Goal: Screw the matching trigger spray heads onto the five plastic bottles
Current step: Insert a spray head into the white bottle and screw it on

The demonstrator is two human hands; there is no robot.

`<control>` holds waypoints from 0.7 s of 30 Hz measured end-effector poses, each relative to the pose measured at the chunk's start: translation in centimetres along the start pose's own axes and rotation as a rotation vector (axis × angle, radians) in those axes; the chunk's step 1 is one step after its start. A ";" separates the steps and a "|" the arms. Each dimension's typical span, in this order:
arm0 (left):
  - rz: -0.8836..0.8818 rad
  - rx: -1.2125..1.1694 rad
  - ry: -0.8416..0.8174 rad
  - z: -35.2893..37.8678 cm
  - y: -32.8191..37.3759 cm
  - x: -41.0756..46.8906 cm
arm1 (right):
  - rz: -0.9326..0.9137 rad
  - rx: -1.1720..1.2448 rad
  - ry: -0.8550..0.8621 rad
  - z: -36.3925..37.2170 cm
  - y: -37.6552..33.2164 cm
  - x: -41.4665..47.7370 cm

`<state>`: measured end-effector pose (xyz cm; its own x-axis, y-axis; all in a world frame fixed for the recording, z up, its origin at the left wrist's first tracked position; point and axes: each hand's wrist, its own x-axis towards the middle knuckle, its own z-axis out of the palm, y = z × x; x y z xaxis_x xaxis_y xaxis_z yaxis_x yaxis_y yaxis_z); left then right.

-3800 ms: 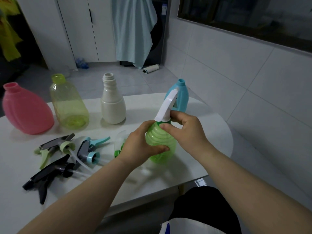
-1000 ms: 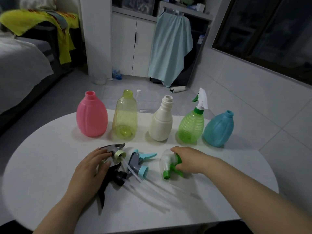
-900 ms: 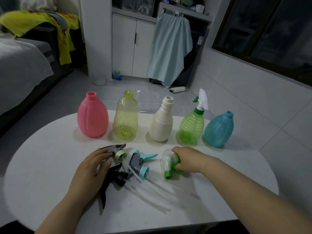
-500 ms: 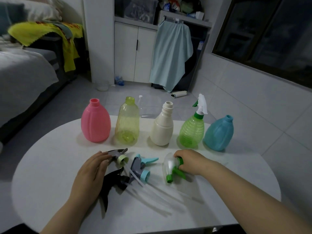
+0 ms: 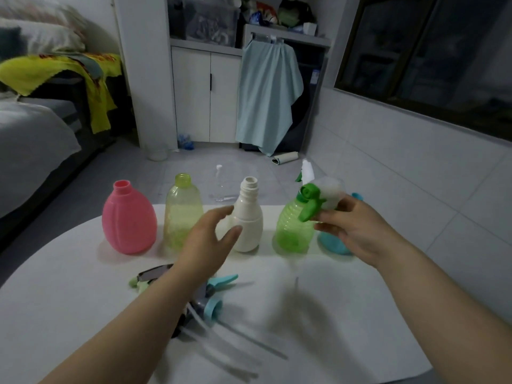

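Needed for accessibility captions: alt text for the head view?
The right hand holds a green-and-white spray head over the table; the open left hand hovers by the white bottle. A pink bottle, yellow bottle, green bottle and blue bottle stand alongside it; loose spray heads lie in front.

2 forearms show, both bare from the frame edge to the wrist: the left forearm (image 5: 133, 328) at 7 o'clock, the right forearm (image 5: 443, 309) at 4 o'clock. The left hand (image 5: 206, 245) and the right hand (image 5: 352, 234) are bare as well, their fingers (image 5: 219, 214) softened by motion blur.
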<state>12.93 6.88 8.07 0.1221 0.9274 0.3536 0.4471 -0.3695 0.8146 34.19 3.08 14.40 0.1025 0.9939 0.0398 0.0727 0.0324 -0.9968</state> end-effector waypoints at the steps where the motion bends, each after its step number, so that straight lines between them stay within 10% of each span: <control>1: -0.023 0.009 -0.010 0.7 0.2 1.3 | -0.002 0.067 0.017 -0.3 -0.1 0.0; 13: -0.140 -0.045 0.094 5.1 0.9 8.4 | -0.099 0.200 0.140 -4.4 -0.1 0.0; 21: 0.082 -0.261 -0.175 4.0 3.5 3.7 | -0.139 0.223 0.179 -5.1 -1.8 -0.4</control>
<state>18.46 9.25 10.43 0.3091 0.8817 0.3565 0.1896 -0.4245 0.8854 39.03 2.06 16.55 0.2816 0.9446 0.1687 -0.1186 0.2087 -0.9708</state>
